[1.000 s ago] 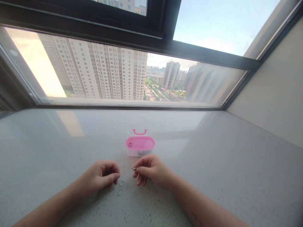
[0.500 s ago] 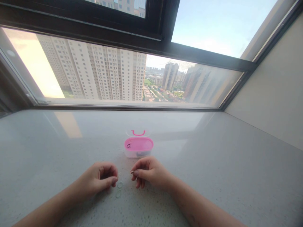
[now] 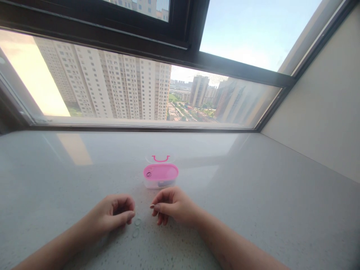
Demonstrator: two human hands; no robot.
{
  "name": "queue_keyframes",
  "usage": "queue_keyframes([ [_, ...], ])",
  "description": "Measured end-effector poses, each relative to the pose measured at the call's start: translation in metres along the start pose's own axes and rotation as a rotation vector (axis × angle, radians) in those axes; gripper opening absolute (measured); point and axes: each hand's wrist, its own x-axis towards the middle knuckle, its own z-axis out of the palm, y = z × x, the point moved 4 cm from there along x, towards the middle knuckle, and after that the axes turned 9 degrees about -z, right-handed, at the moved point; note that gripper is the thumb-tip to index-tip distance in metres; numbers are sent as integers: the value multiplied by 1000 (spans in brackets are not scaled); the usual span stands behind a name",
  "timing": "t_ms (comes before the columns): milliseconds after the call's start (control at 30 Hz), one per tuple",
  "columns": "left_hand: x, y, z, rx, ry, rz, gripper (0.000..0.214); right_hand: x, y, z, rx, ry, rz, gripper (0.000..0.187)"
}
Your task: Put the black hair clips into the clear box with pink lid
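Note:
My left hand (image 3: 116, 213) hovers low over the counter with its thumb and forefinger curled together. Whatever sits in that pinch, if anything, is too small to name. Opposite it, my right hand (image 3: 174, 205) pinches thumb against forefinger; a tiny pale spot shows at the tips, and I cannot tell a nail from a held thing. Between the hands, nearer the left, lie two pale translucent rings, a farther ring (image 3: 137, 222) and a closer ring (image 3: 135, 233). Just beyond the right hand stands an oval clear box with a pink lid (image 3: 163, 171). On the lid's left end rests a thin dark ring (image 3: 149, 174).
A pink handle (image 3: 161, 160) on a clear, hard-to-see part lies behind the box. The speckled pale counter (image 3: 253, 195) runs back to a dark-framed window (image 3: 157, 129), with a white wall (image 3: 323, 112) on the right.
The whole view has swung slightly to the right, so everything sits a little farther left. Both hands keep nearly the same pose and place beside the rings and box.

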Motion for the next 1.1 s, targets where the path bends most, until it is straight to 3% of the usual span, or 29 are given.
queue_keyframes([
  [267, 5, -15, 0, -177, -26, -52, 25, -1, 0, 1, -16, 5, 16, 41],
  [1100, 6, -16, 1, -234, -18, -25, 23, 0, 3, 0, -26, -3, 9, 41],
])
